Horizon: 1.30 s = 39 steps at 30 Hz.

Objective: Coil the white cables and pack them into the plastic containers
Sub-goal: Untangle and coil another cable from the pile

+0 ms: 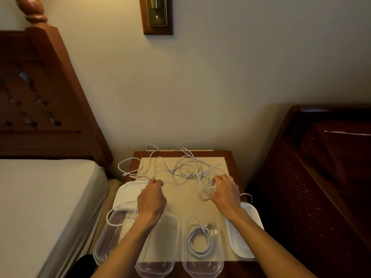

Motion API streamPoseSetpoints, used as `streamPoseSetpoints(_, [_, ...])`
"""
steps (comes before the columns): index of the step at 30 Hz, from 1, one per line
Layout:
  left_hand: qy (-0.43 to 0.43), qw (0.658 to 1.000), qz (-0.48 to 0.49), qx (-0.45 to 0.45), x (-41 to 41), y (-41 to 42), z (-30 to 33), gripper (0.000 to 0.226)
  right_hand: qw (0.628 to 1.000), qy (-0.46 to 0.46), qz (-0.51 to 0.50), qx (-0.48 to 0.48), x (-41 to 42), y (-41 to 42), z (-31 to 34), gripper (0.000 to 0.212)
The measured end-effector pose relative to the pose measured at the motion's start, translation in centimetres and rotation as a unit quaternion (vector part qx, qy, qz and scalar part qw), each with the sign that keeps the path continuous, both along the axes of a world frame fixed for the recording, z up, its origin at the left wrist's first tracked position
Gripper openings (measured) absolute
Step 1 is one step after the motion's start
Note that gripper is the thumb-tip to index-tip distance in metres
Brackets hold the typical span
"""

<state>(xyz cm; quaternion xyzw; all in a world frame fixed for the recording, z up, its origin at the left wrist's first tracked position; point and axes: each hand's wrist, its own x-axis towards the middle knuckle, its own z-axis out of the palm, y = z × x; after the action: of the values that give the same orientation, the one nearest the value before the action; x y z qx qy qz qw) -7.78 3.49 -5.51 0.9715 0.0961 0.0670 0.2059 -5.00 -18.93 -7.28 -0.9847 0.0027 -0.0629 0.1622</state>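
Pretty dim, warm yellow light coming down from above, glowing on the wall [220, 67] and leaving the dark wood at right murky; edges are bending from the wide lens, everything looking a bit soft

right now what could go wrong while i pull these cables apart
1. The loose white cables are tangled together; pulling with the left hand may tighten knots or drag the whole pile.
2. A loop lies across the left clear container, which overhangs the table edge; a tug could tip it off.
3. Cable hanging over the table's back edge may snag.
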Motion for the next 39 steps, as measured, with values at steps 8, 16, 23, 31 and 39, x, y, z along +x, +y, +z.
streamPoseSetpoints(8, [-0.008, 0.998, -0.016, -0.062, 3.7, 1.2, 0.1, 0.056, 0.997, 0.06, 0.048, 0.018, 2.0, 0.3, -0.5, 0.02])
streamPoseSetpoints(16, [-0.018, 0.988, -0.03, -0.148, 7.5, 2.2, 1.2, 0.016, 0.991, 0.041, 0.075, 0.107, 1.9, 1.2, -0.3, 0.017])
streamPoseSetpoints(23, [0.025, 0.984, -0.074, -0.16, 6.8, 3.0, 2.8, 0.022, 0.946, 0.207, 0.116, 0.219, -0.4, 9.4, -0.3, 0.022])
streamPoseSetpoints(31, [0.026, 0.997, -0.067, -0.014, 2.4, 8.0, 0.5, 0.018, 0.93, 0.257, 0.013, 0.264, -0.2, 12.5, -1.1, 0.016])
streamPoseSetpoints(39, [0.056, 0.997, -0.053, -0.015, 1.5, 8.4, -0.7, 0.016, 0.828, 0.218, -0.02, 0.516, 1.4, 11.5, 4.3, 0.016])
